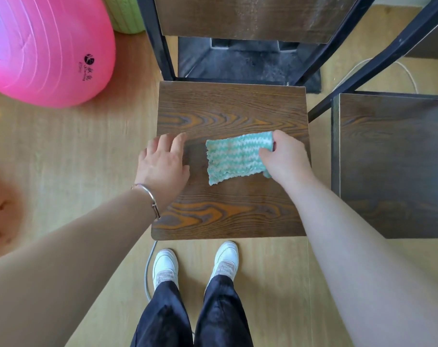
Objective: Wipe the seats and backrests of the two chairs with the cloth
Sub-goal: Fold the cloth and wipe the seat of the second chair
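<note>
Head view. The person stands at the front edge of the near chair, whose seat (228, 108) fills the middle of the frame. The cloth (235, 156), green with white zigzag stripes, lies flat on the middle of that seat.

Right hand (285, 159): the grip is closed on the right end of the cloth, with the thumb on top and the fingers curled round the edge.

Left hand (163, 164): the grip is open, with the fingers spread and nothing held. It sits over the left part of the seat, just beside the cloth but apart from it. Whether the fingertips press on the wood cannot be told.

Step in hand, as a judgement: wiping the seat of the first chair. The cloth is on the wood and under control, so the stroke can run across the grain pattern.

The next move calls for the following:
- Keep the cloth flat and pressed down, and carry it over the corners and the front edge.
- Lift the cloth to the backrest (250, 16), which stands upright beyond the seat between black frame bars.
- Step right to the second chair (393, 166), which stands just beside the first.

Also in view: a pink exercise ball (42, 46) on the floor (75, 151) at the left, well apart from the chairs.
</note>
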Demonstrator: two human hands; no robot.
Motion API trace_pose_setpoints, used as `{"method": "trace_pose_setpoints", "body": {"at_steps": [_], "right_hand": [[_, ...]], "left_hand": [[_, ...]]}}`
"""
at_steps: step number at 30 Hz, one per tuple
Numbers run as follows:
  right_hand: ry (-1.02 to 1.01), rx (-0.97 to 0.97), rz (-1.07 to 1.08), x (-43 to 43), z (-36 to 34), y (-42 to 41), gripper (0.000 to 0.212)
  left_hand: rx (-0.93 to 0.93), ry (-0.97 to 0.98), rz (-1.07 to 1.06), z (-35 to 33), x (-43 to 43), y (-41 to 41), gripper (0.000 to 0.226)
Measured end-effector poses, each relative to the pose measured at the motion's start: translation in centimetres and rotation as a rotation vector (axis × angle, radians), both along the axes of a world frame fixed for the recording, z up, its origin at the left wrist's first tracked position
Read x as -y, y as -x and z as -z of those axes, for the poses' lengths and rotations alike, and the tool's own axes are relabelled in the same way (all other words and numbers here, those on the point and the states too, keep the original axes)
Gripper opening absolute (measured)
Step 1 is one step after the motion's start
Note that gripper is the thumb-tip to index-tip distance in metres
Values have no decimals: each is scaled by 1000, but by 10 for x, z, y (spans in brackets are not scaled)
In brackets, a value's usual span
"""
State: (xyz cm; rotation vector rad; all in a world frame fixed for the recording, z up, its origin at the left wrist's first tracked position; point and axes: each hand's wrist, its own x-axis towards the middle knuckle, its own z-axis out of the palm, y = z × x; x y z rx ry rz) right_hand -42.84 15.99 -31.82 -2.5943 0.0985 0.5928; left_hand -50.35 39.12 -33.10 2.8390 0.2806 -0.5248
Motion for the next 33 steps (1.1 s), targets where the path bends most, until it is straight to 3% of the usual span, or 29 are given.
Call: {"method": "trace_pose_setpoints", "body": {"at_steps": [1, 4, 6, 9, 12, 14, 20, 26, 33], "right_hand": [[-47, 10, -20, -12, -6, 4, 5], [-222, -135, -22, -39, 2, 13, 27], [-260, -121, 16, -46, 15, 16, 29], [-119, 79, -26, -50, 39, 22, 26], [42, 123, -264, -59, 55, 37, 43], [61, 201, -305, -60, 64, 38, 40], [-213, 245, -87, -42, 53, -5, 31], [60, 384, 133, 22, 29, -88, 30], [110, 153, 224, 29, 51, -123, 37]], "left_hand": [[33, 1, -19, 0, -2, 6, 69], [99, 23, -79, 0, -7, 18, 72], [113, 32, -95, 1, -9, 24, 73], [118, 37, -91, 3, -11, 29, 72], [115, 36, -87, 4, -13, 30, 70], [102, 33, -87, 4, -13, 30, 68], [92, 21, -74, 4, -18, 24, 67], [105, 14, -54, 6, -20, 3, 67], [122, 40, -40, 12, -6, -19, 64]]}}
